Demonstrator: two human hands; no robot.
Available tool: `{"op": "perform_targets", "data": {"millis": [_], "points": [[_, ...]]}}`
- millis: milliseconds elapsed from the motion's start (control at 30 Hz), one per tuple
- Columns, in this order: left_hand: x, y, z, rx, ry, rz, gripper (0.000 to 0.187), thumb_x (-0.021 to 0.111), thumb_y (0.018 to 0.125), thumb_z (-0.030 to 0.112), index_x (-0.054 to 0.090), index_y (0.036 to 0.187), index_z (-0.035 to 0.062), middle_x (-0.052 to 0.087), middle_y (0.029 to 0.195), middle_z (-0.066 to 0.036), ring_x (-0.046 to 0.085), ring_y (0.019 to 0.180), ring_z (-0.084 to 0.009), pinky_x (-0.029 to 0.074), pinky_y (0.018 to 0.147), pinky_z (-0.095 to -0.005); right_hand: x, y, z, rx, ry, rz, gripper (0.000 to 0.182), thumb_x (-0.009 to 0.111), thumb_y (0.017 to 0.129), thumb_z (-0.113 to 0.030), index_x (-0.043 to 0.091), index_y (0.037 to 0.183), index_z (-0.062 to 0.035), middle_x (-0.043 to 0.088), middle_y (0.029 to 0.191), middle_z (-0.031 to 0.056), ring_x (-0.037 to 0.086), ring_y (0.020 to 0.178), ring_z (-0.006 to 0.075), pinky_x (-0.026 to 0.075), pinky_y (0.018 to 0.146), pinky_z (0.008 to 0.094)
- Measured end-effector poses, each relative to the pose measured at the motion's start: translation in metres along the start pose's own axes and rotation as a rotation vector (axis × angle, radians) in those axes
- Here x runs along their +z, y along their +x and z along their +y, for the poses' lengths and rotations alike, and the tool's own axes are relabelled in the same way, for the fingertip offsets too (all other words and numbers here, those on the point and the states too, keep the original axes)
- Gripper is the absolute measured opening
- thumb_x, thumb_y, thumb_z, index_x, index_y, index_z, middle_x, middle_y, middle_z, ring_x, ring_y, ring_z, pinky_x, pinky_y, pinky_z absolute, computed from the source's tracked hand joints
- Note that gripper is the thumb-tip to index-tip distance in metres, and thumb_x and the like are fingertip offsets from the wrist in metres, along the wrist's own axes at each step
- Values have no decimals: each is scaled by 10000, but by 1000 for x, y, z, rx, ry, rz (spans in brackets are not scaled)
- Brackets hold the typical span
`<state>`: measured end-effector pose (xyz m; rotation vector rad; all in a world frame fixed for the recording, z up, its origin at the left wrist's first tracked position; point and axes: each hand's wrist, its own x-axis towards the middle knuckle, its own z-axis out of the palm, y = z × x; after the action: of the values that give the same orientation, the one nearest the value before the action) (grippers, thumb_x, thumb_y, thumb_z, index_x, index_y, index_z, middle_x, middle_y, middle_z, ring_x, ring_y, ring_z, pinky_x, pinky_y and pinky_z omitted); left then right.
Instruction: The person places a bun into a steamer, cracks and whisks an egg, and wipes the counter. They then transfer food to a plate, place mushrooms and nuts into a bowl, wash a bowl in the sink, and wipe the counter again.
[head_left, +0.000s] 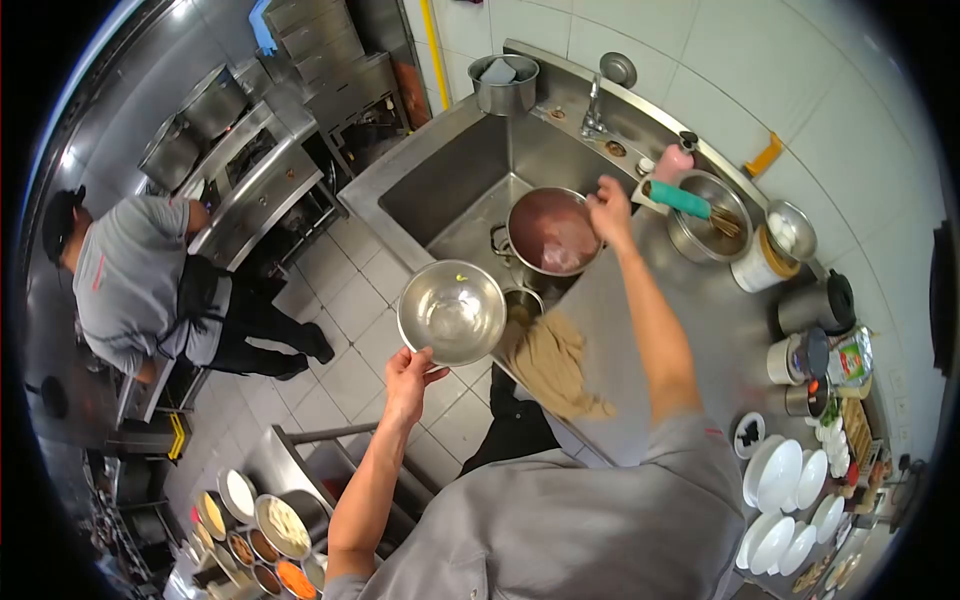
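My left hand [408,378] grips the rim of a shiny metal bowl [452,300], tilted to show its inside, where a small yellow-green scrap clings. My right hand [610,212] is beside the right rim of a metal pot [553,230] in the sink, its fingers curled; what they hold, if anything, is hidden. Reddish, cloudy liquid with a paler patch shows in the pot. A smaller metal container [522,305] is partly hidden behind the bowl. Next to it, a tan cloth [562,365] drapes over the counter's front edge.
A metal sink [440,175] with a faucet [594,108] lies ahead. Right of it are a large metal bowl [700,235], a green-handled tool [680,198] and a pink bottle [675,160]. White plates [775,475] stand at right. At left, a co-worker [150,270] bends by the stove.
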<state>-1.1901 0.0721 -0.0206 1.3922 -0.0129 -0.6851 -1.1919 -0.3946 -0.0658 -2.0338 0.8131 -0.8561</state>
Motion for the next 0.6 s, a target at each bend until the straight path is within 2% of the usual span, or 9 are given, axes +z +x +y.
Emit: {"op": "perform_targets", "data": {"millis": [67,100,133,233,267,367,467,567,600], "points": [[11,44,28,-27,43,-33,191,550,948,143,597,1050,-12,682,966,-91,669,872,-179,575,786,-348,10,81,1,-123,-160,106,608,647,761,-107,457,1321,34,545,1273,262,519,1191,403,421,1006,450],[15,66,39,-28,58,-53,193,553,947,142,596,1051,-14,680,955,-91,667,862,-177,575,786,-349,18,124,17,-52,-200,71,634,636,755,-108,430,1331,58,502,1320,282,457,1259,423,374,1064,453],[20,89,48,-27,70,-75,195,555,945,142,595,1051,-16,677,943,-90,665,852,-175,575,785,-349,23,147,11,14,-190,145,667,625,744,-97,408,1356,55,454,1374,293,431,1296,420,361,1088,440],[37,159,64,-11,121,-110,185,568,940,144,604,1004,-25,654,874,-84,650,796,-169,582,751,-349,42,208,40,-83,-311,166,718,609,738,-94,358,1392,63,403,1430,292,403,1325,418,345,1106,428],[46,183,69,5,146,-130,178,570,939,143,606,984,-26,648,863,-83,647,787,-168,584,739,-348,51,223,54,-138,-350,219,614,580,743,-84,471,1333,43,432,1422,271,449,1303,393,361,1098,420],[73,259,72,1,158,-215,170,574,936,138,608,912,-26,637,846,-83,642,768,-171,584,693,-334,48,227,65,-208,-521,-237,468,569,745,-86,612,1202,7,540,1326,244,539,1222,364,419,1040,401],[111,322,76,-43,214,-296,179,538,950,131,613,1005,-22,666,906,-96,659,796,-186,580,741,-348,37,193,18,160,-558,-626,376,538,739,-35,678,1087,-8,619,1211,227,600,1145,339,465,971,373],[149,368,71,-86,255,-345,169,551,940,125,609,972,-30,654,895,-109,663,773,-193,586,688,-330,38,143,8,-10,-237,-173,424,515,725,18,657,1124,1,642,1168,227,617,1108,343,479,938,356],[166,379,70,-97,260,-362,166,555,935,122,608,962,-33,649,891,-112,663,766,-193,587,669,-322,44,128,-1,-82,-171,-152,483,492,707,57,640,1163,-3,639,1172,231,640,1044,332,489,898,365]]}}
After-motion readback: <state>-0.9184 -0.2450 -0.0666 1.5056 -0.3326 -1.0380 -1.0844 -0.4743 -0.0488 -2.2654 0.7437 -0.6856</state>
